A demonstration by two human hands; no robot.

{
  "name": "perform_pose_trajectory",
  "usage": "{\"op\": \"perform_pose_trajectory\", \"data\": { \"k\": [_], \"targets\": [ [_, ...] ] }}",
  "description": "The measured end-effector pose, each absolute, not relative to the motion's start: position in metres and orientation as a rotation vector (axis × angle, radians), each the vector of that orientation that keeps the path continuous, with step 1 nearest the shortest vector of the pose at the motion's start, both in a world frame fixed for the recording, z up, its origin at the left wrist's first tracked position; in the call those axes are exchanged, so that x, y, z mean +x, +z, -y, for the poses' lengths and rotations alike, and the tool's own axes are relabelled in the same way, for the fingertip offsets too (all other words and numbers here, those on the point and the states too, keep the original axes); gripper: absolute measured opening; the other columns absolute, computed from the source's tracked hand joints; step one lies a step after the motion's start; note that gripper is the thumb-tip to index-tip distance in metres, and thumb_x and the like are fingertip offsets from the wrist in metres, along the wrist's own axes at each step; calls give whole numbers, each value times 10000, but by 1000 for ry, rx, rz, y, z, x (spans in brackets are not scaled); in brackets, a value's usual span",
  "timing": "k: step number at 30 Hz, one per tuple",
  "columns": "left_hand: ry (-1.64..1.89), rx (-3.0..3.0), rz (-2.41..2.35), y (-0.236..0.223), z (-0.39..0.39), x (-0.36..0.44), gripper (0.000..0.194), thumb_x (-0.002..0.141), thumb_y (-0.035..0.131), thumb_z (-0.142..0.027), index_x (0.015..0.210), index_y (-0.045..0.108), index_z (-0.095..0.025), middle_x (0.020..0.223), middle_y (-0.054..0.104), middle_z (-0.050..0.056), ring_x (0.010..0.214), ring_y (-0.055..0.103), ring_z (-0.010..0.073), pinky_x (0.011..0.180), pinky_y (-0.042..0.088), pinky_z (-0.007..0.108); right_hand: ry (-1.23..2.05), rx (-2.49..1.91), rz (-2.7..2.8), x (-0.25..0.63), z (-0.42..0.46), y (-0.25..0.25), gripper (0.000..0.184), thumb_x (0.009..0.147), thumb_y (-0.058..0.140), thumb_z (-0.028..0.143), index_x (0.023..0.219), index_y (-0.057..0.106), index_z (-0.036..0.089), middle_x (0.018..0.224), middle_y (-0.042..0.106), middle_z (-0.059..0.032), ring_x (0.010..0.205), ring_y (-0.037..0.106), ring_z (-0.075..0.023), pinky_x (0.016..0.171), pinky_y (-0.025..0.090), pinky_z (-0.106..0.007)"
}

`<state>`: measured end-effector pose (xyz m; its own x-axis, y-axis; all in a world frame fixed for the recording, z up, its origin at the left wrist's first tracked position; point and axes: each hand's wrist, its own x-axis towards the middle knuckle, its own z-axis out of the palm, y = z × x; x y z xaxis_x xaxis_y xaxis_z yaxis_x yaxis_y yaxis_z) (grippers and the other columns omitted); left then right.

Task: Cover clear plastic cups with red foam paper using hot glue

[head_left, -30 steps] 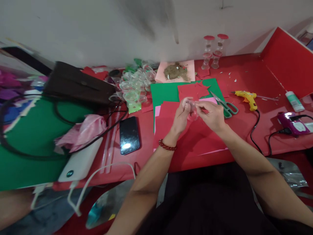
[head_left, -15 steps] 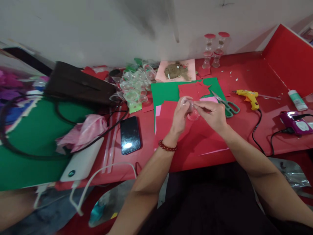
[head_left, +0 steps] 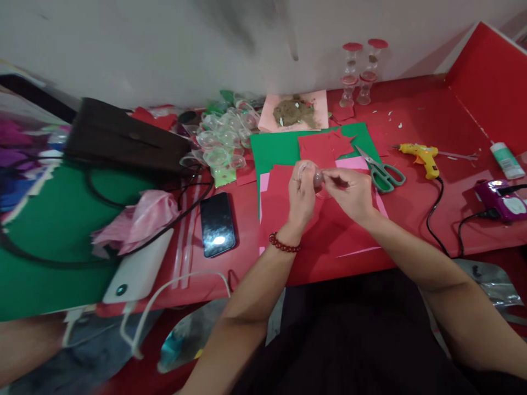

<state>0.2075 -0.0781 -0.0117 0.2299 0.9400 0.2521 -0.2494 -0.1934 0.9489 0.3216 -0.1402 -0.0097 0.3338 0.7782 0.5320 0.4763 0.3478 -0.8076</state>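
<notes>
My left hand [head_left: 301, 195] is wrapped around a small clear plastic cup [head_left: 318, 179], tilted on its side above the red paper [head_left: 284, 211]. The fingers of my right hand [head_left: 349, 192] are pinched together at the cup's end; whatever they hold is too small to make out. Just under the hands, a round clear plastic piece [head_left: 324, 194] shows in part against the red paper. Green-handled scissors [head_left: 383, 174] lie open to the right of my right hand. Beyond the hands are cut red paper pieces [head_left: 317, 149] on a green sheet [head_left: 275, 145].
Sand [head_left: 294, 112] lies on pink paper at the back, near two towers of clear cups [head_left: 349, 79]. Many clear cups [head_left: 224, 137] are heaped left of it. A yellow glue gun [head_left: 424, 157] with a cord is at right; a phone [head_left: 218, 225] lies left. Another person's arm [head_left: 31, 348] shows lower left.
The plastic cup has turned slightly in my left hand, and my right fingers stay at its end. The whole view has shifted a little.
</notes>
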Motion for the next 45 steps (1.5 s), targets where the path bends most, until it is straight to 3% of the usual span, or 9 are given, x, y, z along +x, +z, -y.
{"op": "perform_pose_trajectory", "data": {
  "k": [6, 17, 23, 32, 37, 41, 45],
  "targets": [
    [1261, 1333, -723, -7, 81, 208, 498, 958, 672, -709, 805, 555, -249, 782, 466, 5, 675, 444, 157, 565, 412, 286, 341, -1286, 1299, 322, 143, -8, 190, 964, 670, 255, 959, 859, 251, 962, 868, -34, 845, 810, -195, 820, 666, -334],
    [1301, 1378, -753, -1, 85, 208, 399, 996, 680, -584, 796, 581, -254, 822, 486, 17, 745, 474, 184, 687, 448, 324, 216, -1422, 1281, 312, 144, -4, 150, 925, 690, 191, 821, 767, 267, 904, 842, -28, 857, 792, -202, 856, 658, -344],
    [1265, 1274, -730, -4, 84, 209, 332, 1006, 672, -548, 859, 640, -252, 817, 529, 9, 687, 499, 151, 602, 470, 271, 341, -1425, 1157, 316, 140, -1, 112, 917, 677, 256, 833, 748, 232, 814, 805, -27, 745, 760, -180, 758, 641, -320],
    [1116, 1018, -711, -6, 77, 211, 384, 998, 622, -620, 891, 625, -251, 778, 621, 23, 668, 610, 150, 566, 496, 248, 469, -1355, 1097, 320, 139, -2, 72, 891, 688, 284, 856, 733, 240, 830, 797, -16, 761, 761, -174, 734, 636, -307],
    [1103, 954, -706, -2, 74, 210, 411, 1010, 604, -625, 850, 629, -247, 761, 659, 33, 592, 561, 130, 518, 471, 249, 454, -1324, 1058, 326, 134, -7, 119, 958, 614, 344, 890, 653, 254, 842, 757, -14, 762, 759, -169, 731, 625, -305],
    [1087, 986, -701, -3, 70, 208, 453, 1032, 573, -657, 843, 628, -249, 755, 648, 25, 549, 519, 118, 509, 461, 270, 342, -1610, 1147, 348, 131, -5, 157, 1029, 518, 316, 910, 609, 270, 709, 653, 16, 688, 690, -174, 693, 564, -304],
    [1064, 951, -709, -1, 67, 208, 533, 1024, 526, -725, 845, 646, -238, 727, 635, 26, 513, 516, 119, 454, 377, 275, 33, -2016, 1155, 375, 129, -1, 90, 1005, 600, 269, 954, 670, 244, 792, 704, -56, 862, 713, -261, 791, 540, -372]
  ]
}}
